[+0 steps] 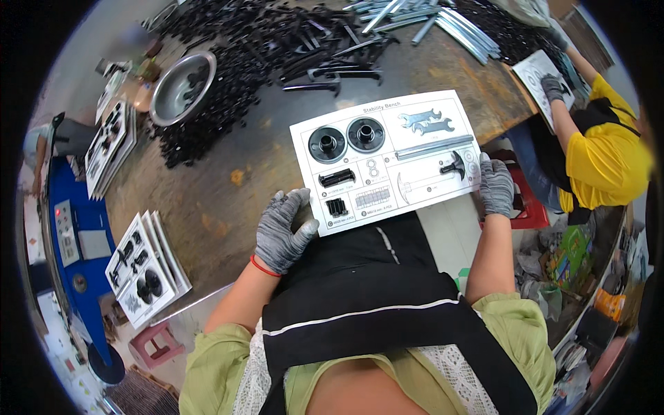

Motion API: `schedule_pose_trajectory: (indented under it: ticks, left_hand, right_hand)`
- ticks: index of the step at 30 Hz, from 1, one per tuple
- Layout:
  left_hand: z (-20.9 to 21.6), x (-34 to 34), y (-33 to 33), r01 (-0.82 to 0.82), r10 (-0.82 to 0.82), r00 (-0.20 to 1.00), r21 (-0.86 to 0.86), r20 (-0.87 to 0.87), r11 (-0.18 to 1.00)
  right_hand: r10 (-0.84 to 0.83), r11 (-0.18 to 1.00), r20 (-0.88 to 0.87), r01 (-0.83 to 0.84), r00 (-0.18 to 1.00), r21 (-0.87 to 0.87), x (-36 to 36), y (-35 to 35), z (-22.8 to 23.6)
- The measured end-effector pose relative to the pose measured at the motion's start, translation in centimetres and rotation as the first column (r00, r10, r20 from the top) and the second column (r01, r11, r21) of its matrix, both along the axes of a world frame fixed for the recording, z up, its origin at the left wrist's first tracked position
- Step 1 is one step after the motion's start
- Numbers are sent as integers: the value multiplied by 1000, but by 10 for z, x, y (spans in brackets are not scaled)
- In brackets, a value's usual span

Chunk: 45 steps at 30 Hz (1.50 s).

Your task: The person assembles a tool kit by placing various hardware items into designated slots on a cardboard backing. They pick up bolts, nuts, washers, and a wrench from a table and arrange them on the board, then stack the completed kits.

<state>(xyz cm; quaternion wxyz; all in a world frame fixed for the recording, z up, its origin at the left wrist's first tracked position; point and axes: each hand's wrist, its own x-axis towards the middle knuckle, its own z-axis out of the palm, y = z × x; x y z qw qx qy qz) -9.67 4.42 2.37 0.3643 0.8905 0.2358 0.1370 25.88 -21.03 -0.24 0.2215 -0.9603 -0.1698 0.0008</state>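
Note:
A white printed card (415, 169) lies tilted over the table's near edge, above my lap. Fixed on it are two black round discs (365, 135), two flat metal wrenches (427, 122), a silver tube (434, 147), black bolts (337, 178) and a black T-shaped part (452, 167). Some spots on it show only printed outlines. My left hand (282, 232), in a grey glove, is open with thumb and fingers spread beside the card's left edge. Along the right edge, my gloved right hand (496, 185) grips the card; its thumb is hidden.
Black hardware (228, 83) is heaped across the far table, beside a metal bowl (183, 90) and silver tubes (467, 34). Stacked cards (142, 273) stand at the left edge. At right, a co-worker in yellow (602, 155) handles another card (532, 79) near a red stool (531, 200).

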Motion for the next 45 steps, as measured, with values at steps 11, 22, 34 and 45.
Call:
schedule_pose_trajectory:
  ticks: [11,22,34,45]
  left_hand:
    - [-4,-7,-52,-507,607,769,-386,201,771]
    - [-17,-11,-45,-562,743,612,-512,272,650]
    - [-10,9,-37,-707,742,568,-252,356,661]
    - [9,45,-48,-546,666,592,-381,455,746]
  right_hand:
    - [314,930,-194,-342,929,-135,37,38,19]
    - [412,798,-297,-499,861,-338,64,87,25]
    - [774,544,-87,-729,627,-415,78,300,-1]
    - [812,330,168,-678,558,657,54,164,76]
